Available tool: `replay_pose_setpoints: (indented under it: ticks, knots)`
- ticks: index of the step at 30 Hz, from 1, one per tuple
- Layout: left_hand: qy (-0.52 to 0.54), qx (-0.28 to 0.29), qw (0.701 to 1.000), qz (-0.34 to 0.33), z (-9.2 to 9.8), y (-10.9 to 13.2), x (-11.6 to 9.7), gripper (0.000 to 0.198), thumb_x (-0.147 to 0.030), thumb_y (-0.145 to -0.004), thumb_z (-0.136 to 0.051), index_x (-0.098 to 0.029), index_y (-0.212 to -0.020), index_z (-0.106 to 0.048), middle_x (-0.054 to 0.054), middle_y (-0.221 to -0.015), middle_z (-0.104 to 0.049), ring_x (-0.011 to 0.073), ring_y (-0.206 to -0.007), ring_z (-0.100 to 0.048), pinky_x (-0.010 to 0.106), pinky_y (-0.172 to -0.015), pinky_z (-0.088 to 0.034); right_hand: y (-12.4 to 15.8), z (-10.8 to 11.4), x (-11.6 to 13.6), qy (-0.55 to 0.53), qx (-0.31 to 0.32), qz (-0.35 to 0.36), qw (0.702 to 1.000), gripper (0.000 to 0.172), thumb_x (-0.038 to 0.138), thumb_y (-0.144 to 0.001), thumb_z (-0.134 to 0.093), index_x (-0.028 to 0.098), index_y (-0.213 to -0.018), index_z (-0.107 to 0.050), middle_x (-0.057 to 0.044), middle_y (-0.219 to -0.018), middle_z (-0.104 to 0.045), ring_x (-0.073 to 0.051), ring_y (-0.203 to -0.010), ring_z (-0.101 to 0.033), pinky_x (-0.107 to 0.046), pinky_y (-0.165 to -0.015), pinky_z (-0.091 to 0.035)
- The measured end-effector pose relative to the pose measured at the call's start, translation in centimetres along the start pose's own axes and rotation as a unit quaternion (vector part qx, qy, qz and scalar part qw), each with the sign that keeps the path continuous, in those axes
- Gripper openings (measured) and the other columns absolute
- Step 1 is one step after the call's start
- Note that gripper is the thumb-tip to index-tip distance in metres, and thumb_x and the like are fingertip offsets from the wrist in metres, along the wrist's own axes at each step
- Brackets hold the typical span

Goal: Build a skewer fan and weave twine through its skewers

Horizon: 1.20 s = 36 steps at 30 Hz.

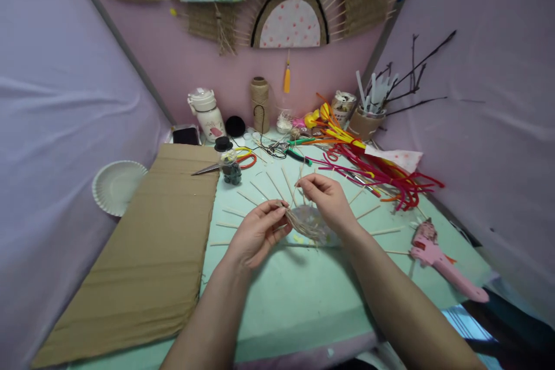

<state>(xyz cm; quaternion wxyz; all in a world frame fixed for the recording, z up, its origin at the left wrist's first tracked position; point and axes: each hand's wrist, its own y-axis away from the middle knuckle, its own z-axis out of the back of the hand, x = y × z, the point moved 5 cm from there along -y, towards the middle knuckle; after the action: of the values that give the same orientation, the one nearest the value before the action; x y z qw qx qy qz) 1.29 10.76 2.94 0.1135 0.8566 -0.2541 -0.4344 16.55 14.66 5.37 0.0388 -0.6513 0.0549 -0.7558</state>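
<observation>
A bundle of tan twine (307, 228) hangs between my hands, over a half-round piece with pale sticks (274, 186) fanning out from it on the table. My left hand (263, 230) pinches the left end of the bundle between thumb and fingers. Slightly higher and to the right, my right hand (327, 201) is closed on a thin strand of the twine, fingertips pressed together. The twine and my right hand hide part of the half-round piece.
Brown cardboard (165, 254) covers the table's left side, with scissors (206, 170) and a small jar (230, 169) by its upper edge. A pink glue gun (442, 260) lies right. Pipe cleaners (381, 173), a twine spool (260, 105) and a white bottle (207, 115) are behind.
</observation>
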Motion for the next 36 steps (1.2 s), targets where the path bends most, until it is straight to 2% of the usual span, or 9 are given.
replay_pose_setpoints:
  ticks: [6,8,11,16,19,21,23,29,36]
  knots:
    - [0.067,-0.015,0.997,-0.041,0.2,-0.3,-0.4,0.016,-0.009,-0.071,-0.071,-0.014,-0.083,-0.062,0.003,-0.084,-0.067,0.0093,-0.073,-0.064,0.021,-0.072,-0.055,0.1,-0.2,0.0,0.010,0.034,0.000,0.999,0.028,0.043,-0.083,-0.057,0.016,-0.083,-0.066,0.000,-0.069,-0.058,-0.014,-0.067,-0.052,-0.026,-0.064,-0.041]
    - [0.082,-0.029,0.994,-0.070,0.5,-0.4,-0.6,0.014,-0.007,-0.072,-0.070,-0.013,-0.081,-0.062,0.003,-0.085,-0.066,0.0091,-0.075,-0.064,0.020,-0.073,-0.055,0.0,0.2,-0.2,0.018,0.004,0.024,1.000,0.027,0.041,-0.084,-0.056,0.018,-0.096,-0.065,-0.005,-0.090,-0.064,-0.017,-0.083,-0.056,-0.029,-0.076,-0.044]
    - [0.122,-0.054,0.986,-0.099,1.0,-0.7,-0.9,0.011,-0.004,-0.074,-0.066,-0.012,-0.079,-0.062,0.001,-0.079,-0.064,0.0067,-0.070,-0.063,0.016,-0.071,-0.055,0.0,0.9,-0.5,0.041,-0.064,0.052,0.996,0.032,0.037,-0.086,-0.055,0.020,-0.113,-0.059,-0.008,-0.113,-0.060,-0.019,-0.100,-0.054,-0.033,-0.087,-0.042]
    - [0.203,-0.097,0.969,-0.098,1.5,-1.1,-0.8,0.014,0.002,-0.077,-0.057,-0.011,-0.077,-0.060,0.003,-0.075,-0.064,0.0076,-0.071,-0.065,0.015,-0.070,-0.055,0.7,1.4,0.1,0.010,-0.136,0.064,0.989,0.019,0.036,-0.086,-0.055,0.019,-0.096,-0.058,-0.004,-0.094,-0.060,-0.017,-0.087,-0.054,-0.030,-0.082,-0.042]
    - [0.228,-0.111,0.963,-0.088,1.5,-1.2,-0.4,0.015,0.003,-0.079,-0.054,-0.011,-0.075,-0.059,0.003,-0.074,-0.065,0.0084,-0.072,-0.066,0.016,-0.072,-0.056,1.1,0.0,0.7,0.031,-0.062,0.057,0.996,0.016,0.034,-0.083,-0.058,0.019,-0.077,-0.058,-0.001,-0.076,-0.057,-0.016,-0.076,-0.051,-0.029,-0.075,-0.041]
    - [0.231,-0.104,0.964,-0.084,1.2,-1.2,-0.1,0.015,0.002,-0.080,-0.054,-0.011,-0.077,-0.060,0.003,-0.075,-0.066,0.0081,-0.072,-0.066,0.016,-0.072,-0.056,1.4,-1.4,0.9,0.058,0.013,0.053,0.997,0.014,0.031,-0.079,-0.063,0.019,-0.074,-0.060,-0.001,-0.075,-0.057,-0.016,-0.074,-0.051,-0.029,-0.073,-0.041]
    - [0.223,-0.087,0.967,-0.085,0.8,-1.2,0.3,0.012,0.000,-0.080,-0.057,-0.012,-0.079,-0.060,0.003,-0.077,-0.066,0.0078,-0.072,-0.066,0.016,-0.072,-0.055,1.6,-2.2,0.9,0.074,0.041,0.063,0.994,0.009,0.027,-0.075,-0.066,0.019,-0.078,-0.062,-0.001,-0.080,-0.059,-0.016,-0.077,-0.052,-0.028,-0.074,-0.041]
    - [0.120,-0.064,0.987,-0.082,0.0,-0.9,1.2,0.013,-0.010,-0.070,-0.072,-0.013,-0.078,-0.062,0.002,-0.078,-0.065,0.0091,-0.076,-0.064,0.020,-0.075,-0.051,1.6,-2.5,0.2,0.040,0.030,0.032,0.998,0.010,0.025,-0.081,-0.059,0.019,-0.074,-0.061,0.000,-0.076,-0.060,-0.015,-0.074,-0.053,-0.027,-0.071,-0.040]
    - [-0.056,-0.127,0.981,-0.136,0.5,-0.7,0.2,0.020,-0.025,-0.066,-0.077,-0.014,-0.079,-0.067,0.000,-0.075,-0.063,0.0068,-0.068,-0.053,0.017,-0.062,-0.040,1.8,-2.6,-0.8,-0.006,0.060,-0.035,0.998,0.015,0.031,-0.079,-0.061,0.018,-0.071,-0.057,0.003,-0.066,-0.052,-0.012,-0.063,-0.047,-0.025,-0.060,-0.037]
